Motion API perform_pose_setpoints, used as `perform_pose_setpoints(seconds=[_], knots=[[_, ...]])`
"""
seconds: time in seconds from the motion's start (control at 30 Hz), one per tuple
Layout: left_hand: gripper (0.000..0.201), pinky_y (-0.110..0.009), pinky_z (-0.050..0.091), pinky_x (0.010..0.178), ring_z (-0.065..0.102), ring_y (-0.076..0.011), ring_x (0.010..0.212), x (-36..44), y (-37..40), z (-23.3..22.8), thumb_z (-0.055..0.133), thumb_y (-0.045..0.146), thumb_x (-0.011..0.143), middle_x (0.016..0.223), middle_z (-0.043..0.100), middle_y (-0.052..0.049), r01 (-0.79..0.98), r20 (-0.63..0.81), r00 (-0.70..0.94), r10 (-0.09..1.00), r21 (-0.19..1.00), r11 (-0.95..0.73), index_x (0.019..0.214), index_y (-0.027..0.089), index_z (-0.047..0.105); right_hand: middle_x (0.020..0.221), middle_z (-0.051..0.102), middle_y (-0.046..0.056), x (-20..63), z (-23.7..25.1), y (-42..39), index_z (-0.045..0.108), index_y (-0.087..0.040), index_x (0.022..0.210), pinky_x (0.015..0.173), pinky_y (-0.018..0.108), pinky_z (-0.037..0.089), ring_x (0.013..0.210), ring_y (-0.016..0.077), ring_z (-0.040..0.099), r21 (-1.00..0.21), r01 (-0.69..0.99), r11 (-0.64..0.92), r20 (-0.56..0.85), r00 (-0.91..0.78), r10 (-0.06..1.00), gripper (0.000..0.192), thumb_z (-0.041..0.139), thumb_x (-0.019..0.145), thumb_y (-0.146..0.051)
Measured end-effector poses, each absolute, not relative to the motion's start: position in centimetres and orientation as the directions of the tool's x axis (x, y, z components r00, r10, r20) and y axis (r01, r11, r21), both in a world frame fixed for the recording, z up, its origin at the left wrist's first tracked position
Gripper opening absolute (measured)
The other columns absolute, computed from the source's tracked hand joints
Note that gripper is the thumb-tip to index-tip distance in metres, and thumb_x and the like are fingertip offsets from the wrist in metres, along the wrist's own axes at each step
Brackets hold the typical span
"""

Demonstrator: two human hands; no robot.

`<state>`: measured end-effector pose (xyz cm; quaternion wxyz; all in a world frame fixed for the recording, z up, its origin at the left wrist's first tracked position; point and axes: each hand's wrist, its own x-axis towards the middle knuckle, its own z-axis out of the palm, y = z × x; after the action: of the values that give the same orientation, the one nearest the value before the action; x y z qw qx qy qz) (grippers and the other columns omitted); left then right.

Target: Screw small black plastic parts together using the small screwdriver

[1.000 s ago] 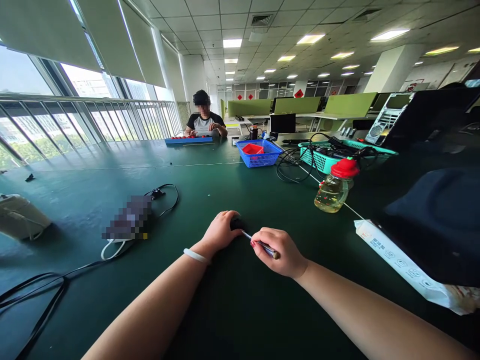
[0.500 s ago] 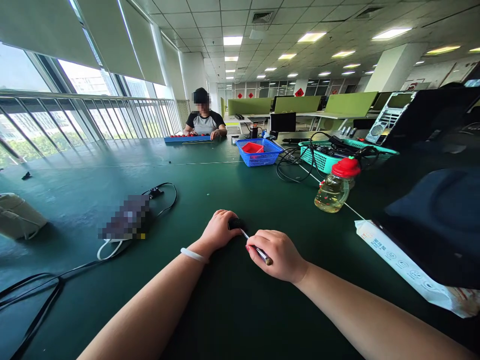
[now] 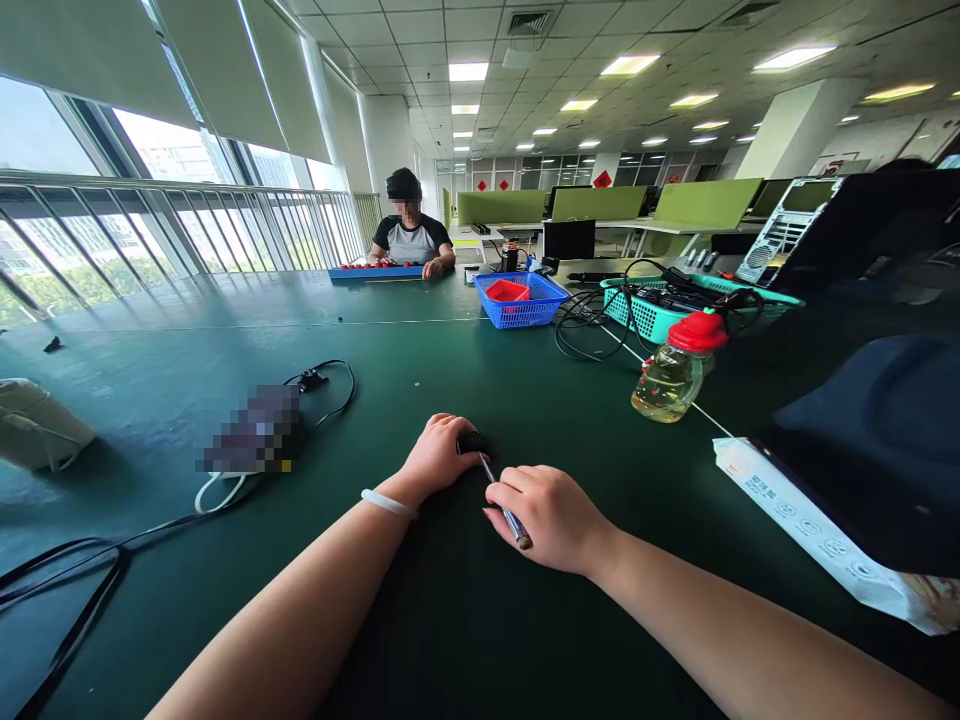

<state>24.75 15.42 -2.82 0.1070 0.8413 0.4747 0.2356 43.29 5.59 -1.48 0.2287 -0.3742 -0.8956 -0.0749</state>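
Observation:
My left hand (image 3: 441, 450), with a white band at the wrist, is closed around a small black mouse-shaped object (image 3: 472, 442) on the dark green table (image 3: 420, 345). Fingers cover much of that object, so its exact kind is unclear. My right hand (image 3: 546, 515) grips a slim metal screwdriver (image 3: 515, 525). Its thin shaft points forward and left, with the tip at the near edge of the black object, by my left thumb. The butt of the handle sticks out toward me. Whether the tip is inserted or only touching, I cannot tell.
Left are a blurred device (image 3: 255, 430) with cables and a beige case (image 3: 37, 425). Right are a red-capped bottle (image 3: 679, 370), a white packet (image 3: 810, 530) and a dark cap-like item (image 3: 877, 410). Blue (image 3: 521, 315) and teal (image 3: 649, 315) baskets stand beyond; a person (image 3: 412, 235) sits opposite.
The screwdriver's handle end has swung left and toward me, so the tool points more nearly straight ahead. My right hand has shifted slightly with it. My left hand keeps its hold.

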Motion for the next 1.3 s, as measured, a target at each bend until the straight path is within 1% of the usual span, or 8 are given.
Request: perform_pose_setpoints(seconds=[0.3, 0.63, 0.7, 0.8, 0.9, 1.0, 1.1, 1.3], knots=[[0.029, -0.044, 0.045, 0.1, 0.057, -0.0282, 0.111, 24.7, 15.5, -2.9, 0.075, 0.036, 0.072, 0.1, 0.071, -0.006, 0.75, 0.29, 0.436, 0.852, 0.406, -0.522, 0.095, 0.021, 0.067, 0.071, 0.061, 0.002, 43.4, -1.3, 5.5, 0.062, -0.02, 0.079, 0.061, 0.029, 0.034, 0.064, 0.0151, 0.055, -0.056, 0.729, 0.683, 0.501, -0.571, 0.65, 0.016, 0.052, 0.091, -0.022], [0.027, -0.044, 0.046, 0.1, 0.058, -0.0272, 0.11, 24.8, 15.5, -2.8, 0.075, 0.033, 0.072, 0.101, 0.071, -0.006, 0.751, 0.283, 0.43, 0.858, 0.416, -0.513, 0.095, 0.02, 0.067, 0.074, 0.06, 0.002, 43.4, -1.4, 5.5, 0.063, -0.02, 0.08, 0.06, 0.028, 0.037, 0.064, 0.0154, 0.056, -0.085, 0.706, 0.703, 0.48, -0.589, 0.65, 0.011, 0.057, 0.089, -0.019], [0.029, -0.044, 0.046, 0.1, 0.058, -0.0275, 0.111, 24.8, 15.5, -2.8, 0.076, 0.034, 0.071, 0.101, 0.071, -0.006, 0.751, 0.282, 0.428, 0.859, 0.418, -0.512, 0.096, 0.021, 0.068, 0.074, 0.061, 0.002, 43.5, -1.5, 5.7, 0.064, -0.02, 0.08, 0.062, 0.028, 0.039, 0.065, 0.0155, 0.057, -0.142, 0.704, 0.696, 0.51, -0.551, 0.661, 0.012, 0.055, 0.089, -0.018], [0.031, -0.043, 0.047, 0.098, 0.058, -0.0279, 0.112, 24.8, 15.4, -2.7, 0.077, 0.036, 0.071, 0.1, 0.071, -0.006, 0.75, 0.284, 0.428, 0.858, 0.419, -0.512, 0.096, 0.02, 0.068, 0.077, 0.064, 0.002, 44.0, -1.5, 6.2, 0.064, -0.021, 0.083, 0.065, 0.027, 0.044, 0.067, 0.015, 0.06, -0.356, 0.652, 0.669, 0.548, -0.434, 0.715, 0.013, 0.053, 0.09, -0.019], [0.033, -0.042, 0.047, 0.097, 0.059, -0.028, 0.11, 24.8, 15.4, -2.6, 0.077, 0.04, 0.071, 0.1, 0.071, -0.007, 0.748, 0.29, 0.436, 0.852, 0.41, -0.522, 0.096, 0.02, 0.068, 0.078, 0.066, 0.001, 44.9, -1.7, 7.2, 0.063, -0.022, 0.082, 0.067, 0.026, 0.046, 0.07, 0.0148, 0.061, -0.583, 0.506, 0.636, 0.549, -0.332, 0.767, 0.015, 0.051, 0.091, -0.023], [0.034, -0.042, 0.048, 0.096, 0.059, -0.0278, 0.108, 24.8, 15.4, -2.5, 0.078, 0.042, 0.07, 0.1, 0.07, -0.007, 0.754, 0.283, 0.429, 0.858, 0.412, -0.513, 0.095, 0.021, 0.067, 0.074, 0.065, 0.0, 45.6, -2.0, 8.0, 0.063, -0.022, 0.08, 0.061, 0.025, 0.045, 0.065, 0.0143, 0.06, -0.72, 0.387, 0.576, 0.512, -0.264, 0.817, 0.018, 0.052, 0.092, -0.029], [0.037, -0.042, 0.048, 0.095, 0.059, -0.0284, 0.108, 24.8, 15.4, -2.5, 0.078, 0.043, 0.069, 0.101, 0.07, -0.008, 0.761, 0.272, 0.414, 0.869, 0.419, -0.494, 0.096, 0.02, 0.067, 0.073, 0.065, 0.001, 45.6, -2.1, 8.2, 0.063, -0.022, 0.08, 0.059, 0.026, 0.045, 0.064, 0.0149, 0.059, -0.753, 0.376, 0.541, 0.491, -0.227, 0.841, 0.02, 0.051, 0.092, -0.033], [0.038, -0.042, 0.047, 0.097, 0.059, -0.0287, 0.111, 24.8, 15.4, -2.5, 0.08, 0.043, 0.068, 0.101, 0.07, -0.008, 0.755, 0.284, 0.429, 0.857, 0.408, -0.513, 0.096, 0.019, 0.067, 0.075, 0.066, 0.001, 45.1, -1.8, 7.4, 0.064, -0.022, 0.082, 0.066, 0.027, 0.047, 0.068, 0.0153, 0.061, -0.638, 0.456, 0.621, 0.566, -0.27, 0.779, 0.016, 0.052, 0.091, -0.026]])
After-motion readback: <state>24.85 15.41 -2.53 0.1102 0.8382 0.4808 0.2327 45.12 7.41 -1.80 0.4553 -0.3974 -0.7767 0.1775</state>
